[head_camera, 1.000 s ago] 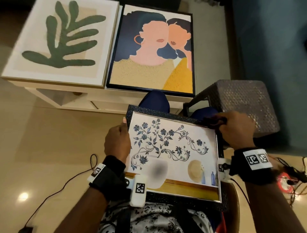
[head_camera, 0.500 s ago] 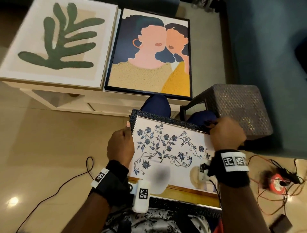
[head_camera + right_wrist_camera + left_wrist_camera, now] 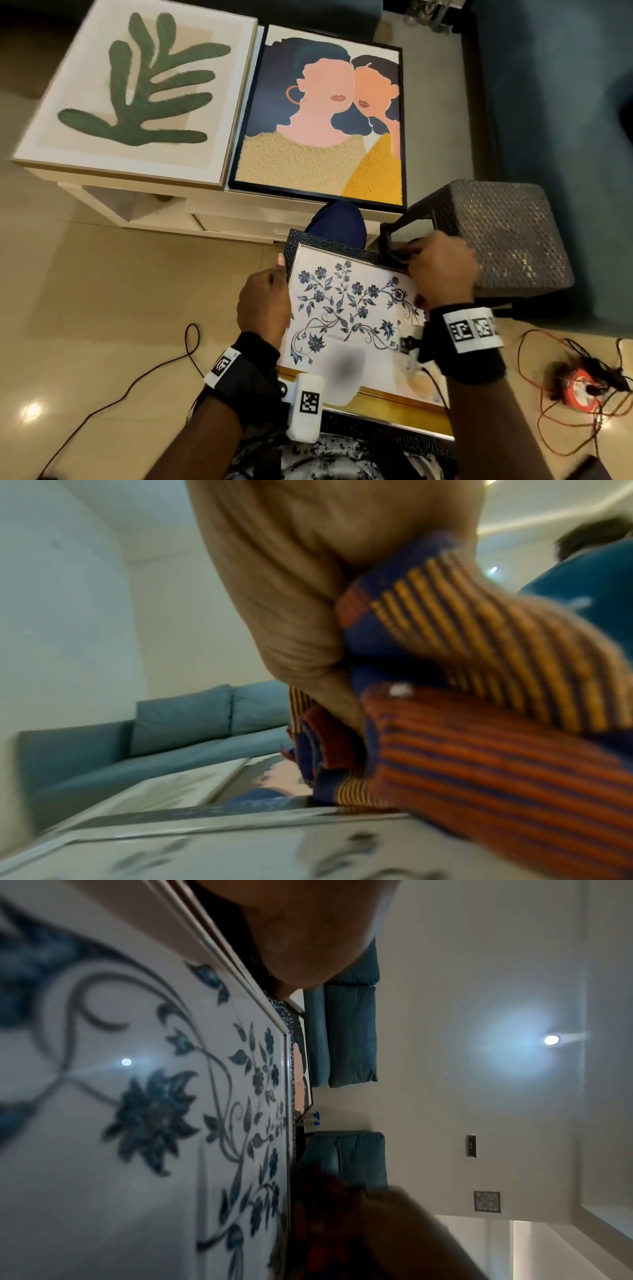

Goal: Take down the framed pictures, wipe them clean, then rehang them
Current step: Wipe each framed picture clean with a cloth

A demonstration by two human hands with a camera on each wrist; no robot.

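A dark-framed picture of blue flowers (image 3: 346, 301) lies tilted on my lap. My left hand (image 3: 265, 301) grips its left edge, thumb tip (image 3: 281, 259) over the frame; the same glass (image 3: 147, 1096) fills the left wrist view. My right hand (image 3: 440, 270) holds a bunched striped cloth (image 3: 462, 696) in orange, blue and yellow, pressed at the frame's far right corner. Two other framed pictures lie flat on the white table: a green leaf print (image 3: 144, 92) and a two-faces print (image 3: 329, 116).
A dark woven stool (image 3: 496, 236) stands right beside my right hand. The white low table (image 3: 164, 209) is just ahead of my knees. Cables and an orange reel (image 3: 579, 387) lie on the floor at right. A blue sofa (image 3: 178, 723) stands behind.
My right hand has slid along the frame's top edge with the cloth, first left off the corner, then slightly back right. The left hand keeps its hold on the left edge.
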